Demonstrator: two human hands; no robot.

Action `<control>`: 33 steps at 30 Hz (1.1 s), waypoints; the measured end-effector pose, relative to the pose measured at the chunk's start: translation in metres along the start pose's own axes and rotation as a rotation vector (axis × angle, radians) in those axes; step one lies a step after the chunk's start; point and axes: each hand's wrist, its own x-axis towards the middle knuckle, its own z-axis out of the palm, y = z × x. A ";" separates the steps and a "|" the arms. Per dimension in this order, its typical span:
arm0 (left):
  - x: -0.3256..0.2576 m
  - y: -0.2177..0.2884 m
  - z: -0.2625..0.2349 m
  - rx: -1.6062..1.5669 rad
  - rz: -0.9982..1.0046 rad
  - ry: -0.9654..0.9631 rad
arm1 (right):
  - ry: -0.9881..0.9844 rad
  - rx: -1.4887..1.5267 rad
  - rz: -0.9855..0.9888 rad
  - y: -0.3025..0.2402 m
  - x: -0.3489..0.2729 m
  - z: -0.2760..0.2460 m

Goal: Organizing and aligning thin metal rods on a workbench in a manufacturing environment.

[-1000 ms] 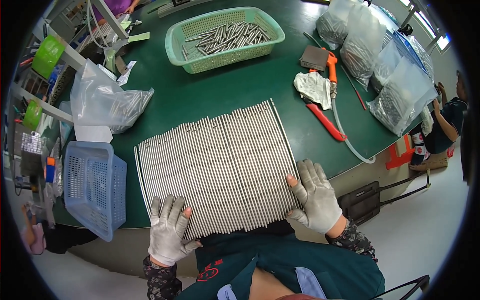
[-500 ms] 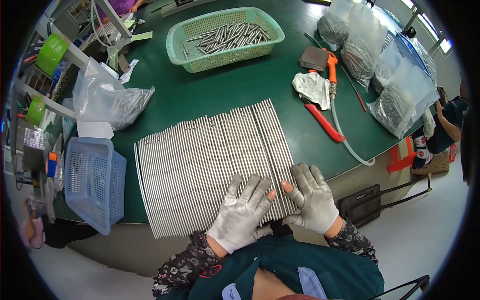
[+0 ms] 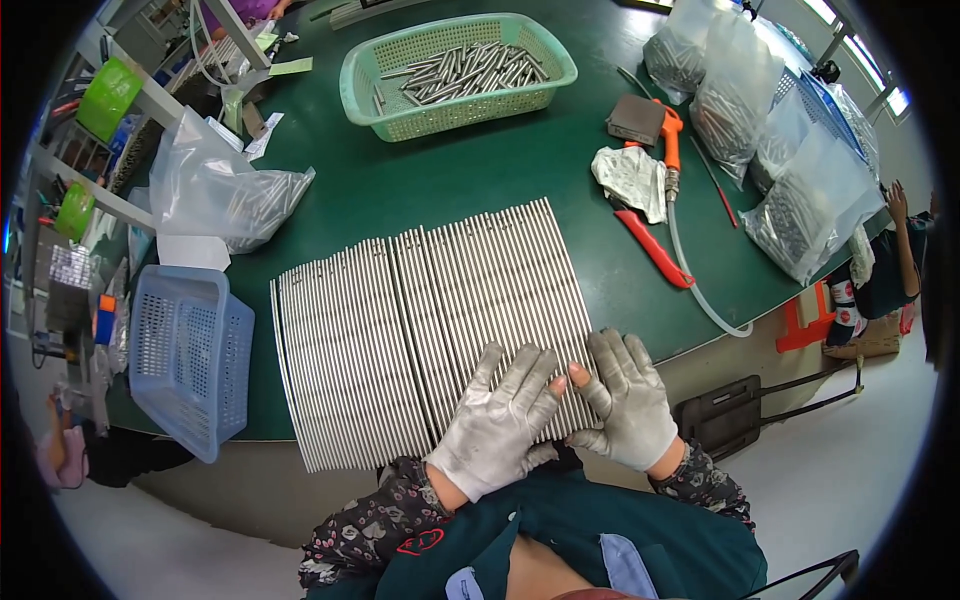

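Observation:
A broad sheet of slim metal rods (image 3: 350, 350), laid side by side, covers the near part of the green table (image 3: 400, 185). A dark narrow gap splits the rods left of the middle. My left hand (image 3: 495, 420), in a greyed white glove with a bare thumb tip, lies flat on the near right part of the rods, fingers outstretched. At their right edge rests my right hand (image 3: 630, 405), gloved likewise, its fingers spread and its bare fingertip close to my left hand. Neither hand grips anything.
A green basket (image 3: 375, 118) of short metal pins stands at the back. An orange air gun (image 3: 671, 135) with hose, a white rag (image 3: 630, 183) and a red-handled tool (image 3: 655, 250) lie right. Pin-filled bags (image 3: 800, 220) stand beyond. At left are a blue basket (image 3: 235, 370) and a bag (image 3: 225, 190).
My left hand has slid slightly right across the rods. The gap near the right side has closed, and one now shows left of the middle. My right hand has barely moved.

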 end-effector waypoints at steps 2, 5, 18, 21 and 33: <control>0.002 0.000 -0.003 -0.020 0.004 -0.025 | -0.005 -0.016 0.010 -0.001 0.000 0.000; 0.003 0.002 0.002 0.002 0.008 -0.014 | -0.002 -0.026 0.009 0.000 -0.001 -0.001; 0.005 -0.001 0.008 -0.032 0.050 0.064 | 0.040 -0.045 -0.004 0.002 -0.004 0.004; 0.004 -0.004 0.014 -0.003 0.105 0.110 | 0.052 -0.038 -0.005 0.003 -0.005 0.006; -0.034 -0.014 -0.008 0.014 -0.100 0.019 | 0.023 -0.021 0.028 -0.006 -0.004 -0.002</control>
